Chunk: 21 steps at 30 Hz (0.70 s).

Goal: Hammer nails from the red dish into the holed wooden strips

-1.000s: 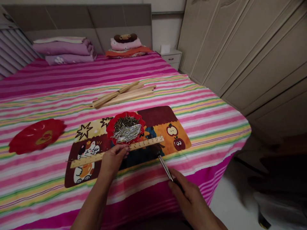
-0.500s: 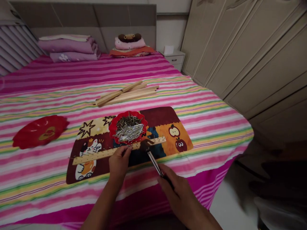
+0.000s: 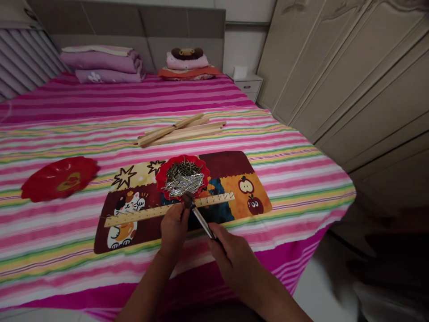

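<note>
My right hand [image 3: 234, 259] is wrapped around the dark grip of a hammer [image 3: 203, 222] with a shiny metal shaft. The hammer's dark head is over a pale wooden strip [image 3: 134, 217], close to my left fingertips. Several nails stand along the strip, which lies across a patterned mat [image 3: 214, 217]. My left hand [image 3: 174, 228] is closed in a pinch at the strip's near edge; what is between the fingertips is hidden. Just behind the strip, a red scalloped bowl [image 3: 161, 176] holds many loose nails [image 3: 184, 179], some dark and some silvery.
A red dish [image 3: 60, 179] lies on the striped bed cover [image 3: 284, 179] at the left. Several wooden strips [image 3: 181, 132] are piled beyond the mat. Folded bedding [image 3: 103, 65] rests near the headboard. A wardrobe [image 3: 335, 71] stands along the right.
The hammer and my right hand have moved left, bringing the head from right of my left fingers to beside them. My left hand stays pinched at the strip. The view has shifted slightly.
</note>
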Tool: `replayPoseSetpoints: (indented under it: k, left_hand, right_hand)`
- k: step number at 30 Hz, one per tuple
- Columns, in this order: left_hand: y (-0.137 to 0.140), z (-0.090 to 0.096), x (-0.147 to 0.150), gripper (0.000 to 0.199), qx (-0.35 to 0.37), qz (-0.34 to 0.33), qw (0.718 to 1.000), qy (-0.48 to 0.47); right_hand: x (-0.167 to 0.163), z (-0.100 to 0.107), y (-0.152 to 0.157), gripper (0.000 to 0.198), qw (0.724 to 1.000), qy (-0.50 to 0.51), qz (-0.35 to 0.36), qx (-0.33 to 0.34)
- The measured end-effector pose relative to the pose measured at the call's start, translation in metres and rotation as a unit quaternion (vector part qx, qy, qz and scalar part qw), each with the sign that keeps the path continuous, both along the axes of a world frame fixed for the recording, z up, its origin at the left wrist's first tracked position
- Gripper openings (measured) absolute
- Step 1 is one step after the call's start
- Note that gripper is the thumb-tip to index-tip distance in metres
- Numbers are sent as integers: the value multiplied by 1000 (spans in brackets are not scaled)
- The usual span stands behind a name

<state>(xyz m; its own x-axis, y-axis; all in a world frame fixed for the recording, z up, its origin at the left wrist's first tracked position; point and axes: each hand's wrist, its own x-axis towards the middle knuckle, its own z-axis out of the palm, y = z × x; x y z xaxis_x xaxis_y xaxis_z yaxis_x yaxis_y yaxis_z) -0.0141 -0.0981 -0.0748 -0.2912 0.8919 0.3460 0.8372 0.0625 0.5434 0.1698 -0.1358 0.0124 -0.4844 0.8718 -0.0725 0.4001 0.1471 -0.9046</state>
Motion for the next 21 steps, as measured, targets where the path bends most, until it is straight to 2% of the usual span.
replayPoseSetpoints:
  k: [2,5,9,12,14,17,21]
  left_hand:
    - [0,-1,0,20,1,-2,1000,-5]
    - [-3,3,-1,19,-8,-5,999,-33]
    - [-5,31,-10,21,-29,9,999,-42]
    - [8,55,-22,23,-38,21,999,15]
    - [24,64,-30,23,-80,16,993,80]
    - [52,67,-40,26,-176,4,968,176]
    - [76,64,-44,26,-271,13,937,220]
  right_hand:
    - [3,2,-3,26,1000,1,-9,-7]
    - [12,2,-9,33,998,22,-59,-1]
    - [27,-5,-17,37,990,64,-125,-35]
    - [35,-14,-21,40,984,65,-149,-72]
    - [38,-18,-23,40,983,54,-161,-73]
    - [40,-22,-25,40,983,45,-174,-46]
    - [41,-22,-26,40,985,41,-163,-40]
